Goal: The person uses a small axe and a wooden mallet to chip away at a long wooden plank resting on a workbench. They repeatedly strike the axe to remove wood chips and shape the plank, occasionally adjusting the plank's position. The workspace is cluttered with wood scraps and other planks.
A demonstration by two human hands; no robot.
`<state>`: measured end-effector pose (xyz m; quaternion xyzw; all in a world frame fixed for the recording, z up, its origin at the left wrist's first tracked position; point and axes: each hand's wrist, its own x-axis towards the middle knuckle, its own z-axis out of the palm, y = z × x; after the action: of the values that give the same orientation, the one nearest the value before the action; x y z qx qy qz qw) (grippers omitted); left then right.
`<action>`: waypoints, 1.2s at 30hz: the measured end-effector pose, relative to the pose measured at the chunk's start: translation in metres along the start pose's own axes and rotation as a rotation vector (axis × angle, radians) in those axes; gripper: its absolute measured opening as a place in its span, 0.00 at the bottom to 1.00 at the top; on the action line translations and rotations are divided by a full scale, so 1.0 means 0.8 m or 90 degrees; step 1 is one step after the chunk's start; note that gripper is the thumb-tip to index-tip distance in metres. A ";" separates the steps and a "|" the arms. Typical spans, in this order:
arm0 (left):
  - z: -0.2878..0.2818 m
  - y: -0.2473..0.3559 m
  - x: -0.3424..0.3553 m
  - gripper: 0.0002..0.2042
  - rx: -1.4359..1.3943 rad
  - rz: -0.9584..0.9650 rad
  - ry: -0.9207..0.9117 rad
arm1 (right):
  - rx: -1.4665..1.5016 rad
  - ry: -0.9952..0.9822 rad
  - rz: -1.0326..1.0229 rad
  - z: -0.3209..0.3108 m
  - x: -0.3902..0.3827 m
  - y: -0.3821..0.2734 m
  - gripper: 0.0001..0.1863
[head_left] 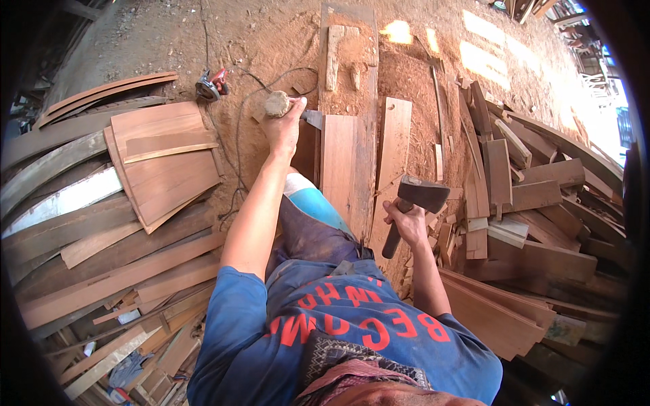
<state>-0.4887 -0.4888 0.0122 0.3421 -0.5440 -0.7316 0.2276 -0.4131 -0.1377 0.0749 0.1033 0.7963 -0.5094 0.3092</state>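
My left hand [283, 128] is closed around a thick, round wooden piece [277, 104], seen end-on. A flat grey metal blade [313, 119] shows just right of these fingers, at the far end of a reddish board [338, 159]; I cannot tell whether it joins the wooden piece. In my right hand [409, 222] is a hatchet, gripped by its dark handle below the head. The hatchet head [424, 194] is raised, with its edge toward the right. The board lies along a long plank [366, 149], beside my leg.
A red power tool [212, 86] with a dark cord lies on the sawdust-covered ground at the far left. Stacked boards [162, 162] crowd the left side. Wood offcuts [542, 189] are heaped on the right. Rough wooden blocks [332, 57] sit at the plank's far end.
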 end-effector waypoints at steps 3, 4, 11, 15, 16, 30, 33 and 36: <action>0.011 -0.003 0.000 0.06 0.026 -0.002 -0.011 | 0.004 0.022 0.007 -0.005 0.011 -0.009 0.16; 0.014 -0.002 -0.002 0.06 0.040 -0.001 -0.016 | 0.012 0.030 0.005 -0.007 0.015 -0.012 0.16; 0.025 0.010 -0.014 0.08 0.147 0.046 -0.040 | -0.020 0.008 -0.104 -0.010 0.049 -0.094 0.15; 0.037 0.018 -0.028 0.09 0.167 0.087 -0.056 | -0.012 0.048 -0.183 -0.007 0.047 -0.167 0.13; 0.039 0.021 -0.029 0.09 0.172 0.081 -0.055 | -0.053 0.043 -0.213 -0.009 0.045 -0.189 0.12; 0.049 0.001 -0.045 0.05 0.109 0.164 -0.085 | -0.551 -0.096 -0.470 0.076 0.103 -0.228 0.11; 0.027 -0.001 -0.026 0.05 0.181 0.237 -0.065 | -0.535 -0.062 -0.403 0.065 0.092 -0.219 0.13; 0.026 0.012 -0.021 0.07 0.211 0.093 -0.078 | -0.491 -0.059 -0.374 0.046 0.080 -0.214 0.16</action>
<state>-0.4936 -0.4664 0.0295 0.2893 -0.6933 -0.6330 0.1868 -0.5312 -0.2581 0.1540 -0.2706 0.9080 -0.2470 0.2032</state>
